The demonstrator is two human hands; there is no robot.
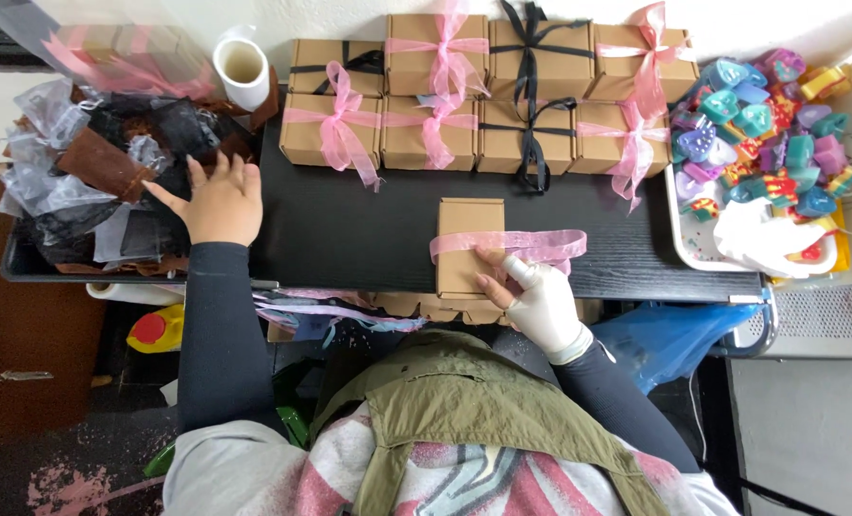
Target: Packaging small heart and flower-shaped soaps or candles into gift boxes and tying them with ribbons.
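Note:
A small brown cardboard box (468, 222) lies on the black table (350, 229) near its front edge. A sheer pink ribbon (541, 243) is draped across the box. My right hand (533, 291), in a white glove, presses fingers on the box's front part and pinches the ribbon there. My left hand (218, 203) is bare, fingers spread, resting at the edge of a pile of sheer black, brown and white fabric pouches (92, 182) on the left. It holds nothing that I can see.
Two rows of ribbon-tied brown boxes (483, 91) stand at the back. A white tray (698, 250) of colourful heart-shaped items (765, 124) sits right. A white cup (243, 65) stands back left. Loose ribbons (330, 311) hang off the front edge.

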